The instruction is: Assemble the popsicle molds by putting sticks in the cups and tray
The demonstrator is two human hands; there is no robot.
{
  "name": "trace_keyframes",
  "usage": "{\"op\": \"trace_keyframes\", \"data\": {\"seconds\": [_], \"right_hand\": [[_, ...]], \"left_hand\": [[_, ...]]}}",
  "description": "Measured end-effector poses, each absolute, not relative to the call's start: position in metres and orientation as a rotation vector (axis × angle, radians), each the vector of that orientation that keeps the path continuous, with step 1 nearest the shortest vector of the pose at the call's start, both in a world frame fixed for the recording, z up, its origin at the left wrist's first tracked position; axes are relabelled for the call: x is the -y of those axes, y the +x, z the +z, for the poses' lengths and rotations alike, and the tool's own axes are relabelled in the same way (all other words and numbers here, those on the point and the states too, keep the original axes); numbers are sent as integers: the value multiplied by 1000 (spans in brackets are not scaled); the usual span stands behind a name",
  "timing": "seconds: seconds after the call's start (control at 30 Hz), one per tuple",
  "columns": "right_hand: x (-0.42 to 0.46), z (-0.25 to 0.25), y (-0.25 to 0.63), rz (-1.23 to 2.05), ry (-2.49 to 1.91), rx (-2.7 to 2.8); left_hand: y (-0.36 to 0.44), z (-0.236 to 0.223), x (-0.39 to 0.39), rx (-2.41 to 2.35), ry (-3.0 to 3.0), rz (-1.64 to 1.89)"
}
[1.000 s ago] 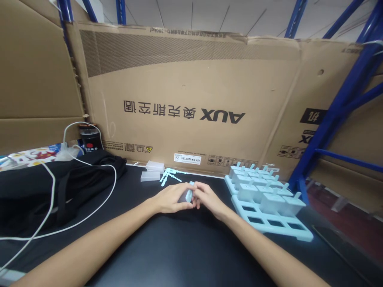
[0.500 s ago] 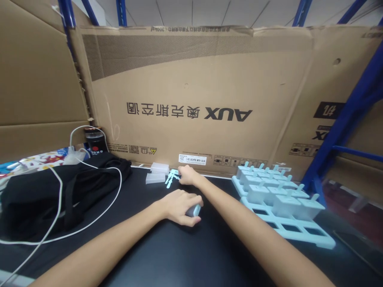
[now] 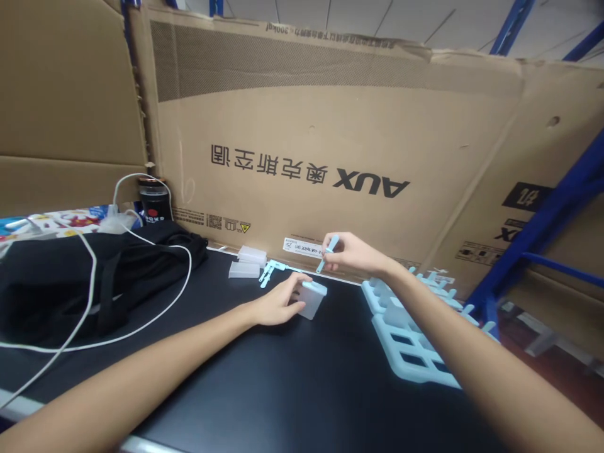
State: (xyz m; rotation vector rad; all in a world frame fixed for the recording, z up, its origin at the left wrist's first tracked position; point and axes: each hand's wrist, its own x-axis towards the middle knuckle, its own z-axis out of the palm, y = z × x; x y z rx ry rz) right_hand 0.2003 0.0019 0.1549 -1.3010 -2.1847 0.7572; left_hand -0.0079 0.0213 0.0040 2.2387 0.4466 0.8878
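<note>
In my left hand (image 3: 279,301) is a translucent popsicle mold (image 3: 312,303) with a light blue lid, gripped between thumb and fingers above the black table. My right hand (image 3: 346,253) pinches a light blue popsicle stick (image 3: 329,253), held upright and apart from the mold, slightly behind and right of it. Several more blue sticks (image 3: 270,272) lie in a loose pile beyond my left hand. Left of them rest two clear mold cups (image 3: 244,270). A light blue tray (image 3: 397,352) on the right carries several molds with sticks, partly hidden behind my right forearm.
A black bag (image 3: 56,283) with a white cable (image 3: 189,251) across it lies on the left, near a dark jar (image 3: 155,202). A large cardboard panel (image 3: 283,119) stands along the back edge of the black table (image 3: 264,390). Blue rack posts (image 3: 542,233) rise at the right.
My right hand has lifted a stick from the pile and moved right and up. My left hand has tipped the mold upright, its lid now on top. The camera view has shifted slightly.
</note>
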Motion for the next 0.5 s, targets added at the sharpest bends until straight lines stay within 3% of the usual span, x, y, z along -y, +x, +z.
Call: {"op": "trace_keyframes", "data": {"seconds": [0.5], "right_hand": [[14,137,191,319,-1488,2699]], "left_hand": [[-3,-1,-22,-344,2041,901]]}}
